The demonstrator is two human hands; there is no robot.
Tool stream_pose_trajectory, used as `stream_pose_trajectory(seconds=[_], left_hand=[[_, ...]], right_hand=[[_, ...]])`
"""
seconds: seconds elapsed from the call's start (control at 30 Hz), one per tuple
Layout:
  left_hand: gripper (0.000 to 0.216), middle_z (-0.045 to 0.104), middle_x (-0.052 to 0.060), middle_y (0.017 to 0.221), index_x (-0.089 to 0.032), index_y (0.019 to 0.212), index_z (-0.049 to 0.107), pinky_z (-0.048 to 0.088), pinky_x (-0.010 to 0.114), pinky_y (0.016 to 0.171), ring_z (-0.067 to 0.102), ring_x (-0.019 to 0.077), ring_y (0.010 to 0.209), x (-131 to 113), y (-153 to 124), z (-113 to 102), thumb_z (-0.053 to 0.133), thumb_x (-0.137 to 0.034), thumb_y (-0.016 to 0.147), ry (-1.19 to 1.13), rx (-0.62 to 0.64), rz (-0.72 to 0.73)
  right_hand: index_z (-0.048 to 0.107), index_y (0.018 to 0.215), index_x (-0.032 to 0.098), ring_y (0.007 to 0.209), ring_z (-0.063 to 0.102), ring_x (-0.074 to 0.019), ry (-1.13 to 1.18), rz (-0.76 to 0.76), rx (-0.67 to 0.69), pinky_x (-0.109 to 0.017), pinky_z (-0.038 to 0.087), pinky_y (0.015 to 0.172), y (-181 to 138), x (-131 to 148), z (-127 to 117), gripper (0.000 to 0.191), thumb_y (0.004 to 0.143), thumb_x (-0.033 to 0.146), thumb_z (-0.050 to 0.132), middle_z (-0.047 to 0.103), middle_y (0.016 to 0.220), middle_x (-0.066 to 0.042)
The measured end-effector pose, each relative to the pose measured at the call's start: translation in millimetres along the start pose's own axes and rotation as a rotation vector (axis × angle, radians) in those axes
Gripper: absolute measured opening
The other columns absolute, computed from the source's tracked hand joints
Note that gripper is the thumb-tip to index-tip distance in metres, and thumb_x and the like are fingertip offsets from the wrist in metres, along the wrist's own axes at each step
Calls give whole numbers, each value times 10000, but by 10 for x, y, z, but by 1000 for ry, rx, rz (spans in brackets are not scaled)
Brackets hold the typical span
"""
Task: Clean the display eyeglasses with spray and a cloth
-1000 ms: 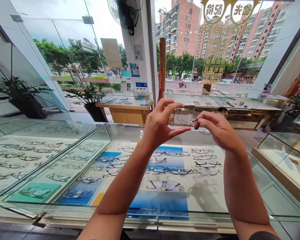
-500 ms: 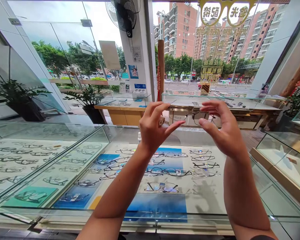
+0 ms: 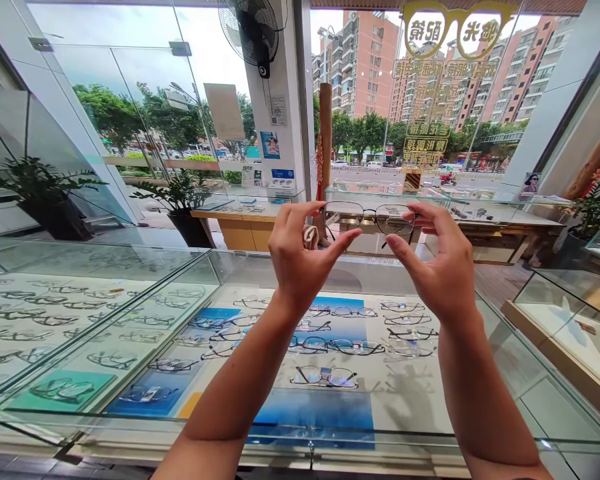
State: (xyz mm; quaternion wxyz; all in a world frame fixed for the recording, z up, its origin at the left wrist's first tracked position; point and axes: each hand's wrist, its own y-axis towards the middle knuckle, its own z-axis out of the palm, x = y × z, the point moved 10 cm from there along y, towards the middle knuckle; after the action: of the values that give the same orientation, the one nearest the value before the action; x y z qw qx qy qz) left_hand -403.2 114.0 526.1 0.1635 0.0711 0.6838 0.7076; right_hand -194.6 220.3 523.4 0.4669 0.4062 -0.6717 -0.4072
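Note:
I hold a pair of thin dark-framed glasses [image 3: 370, 217] up in front of me, level, lenses facing away, above a glass display counter [image 3: 260, 267]. My left hand [image 3: 303, 257] pinches the left end of the frame between thumb and fingers, and a small pale cloth [image 3: 310, 237] is tucked in its palm. My right hand [image 3: 437, 263] grips the right end of the frame, thumb below and fingers above. Both forearms reach up from the bottom of the view.
Several pairs of glasses [image 3: 325, 375] lie in rows inside the counter below my hands. More glass cases stand at left [image 3: 55, 300], right [image 3: 570, 293] and behind [image 3: 380, 193]. Potted plants [image 3: 180, 193] and a wall fan [image 3: 253, 30] stand by the shop window.
The glasses were held tilted by my right hand alone near the bridge; now both hands hold them by the ends, raised higher and level.

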Motion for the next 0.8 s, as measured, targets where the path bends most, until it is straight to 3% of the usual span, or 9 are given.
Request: stream_pose_trajectory(seconds=[0.27, 0.8], left_hand=[[517, 762, 68, 1040, -246, 1188, 739, 583, 392, 853, 717, 239, 972, 92, -4, 106, 879, -598, 836, -41, 81, -70], [501, 811, 69, 1058, -253, 1125, 757, 597, 387, 802, 764, 238, 968, 249, -49, 165, 908, -599, 797, -74, 98, -164]], right_hand=[[640, 1323, 280, 1070, 738, -305, -15, 75, -24, -515, 581, 935, -16, -136, 1, 495, 963, 601, 752, 774, 1225, -85], [658, 1299, 285, 1080, 744, -304, -3, 83, -10, -522, 601, 959, -7, -89, -56, 390, 965, 463, 753, 779, 1220, -85]])
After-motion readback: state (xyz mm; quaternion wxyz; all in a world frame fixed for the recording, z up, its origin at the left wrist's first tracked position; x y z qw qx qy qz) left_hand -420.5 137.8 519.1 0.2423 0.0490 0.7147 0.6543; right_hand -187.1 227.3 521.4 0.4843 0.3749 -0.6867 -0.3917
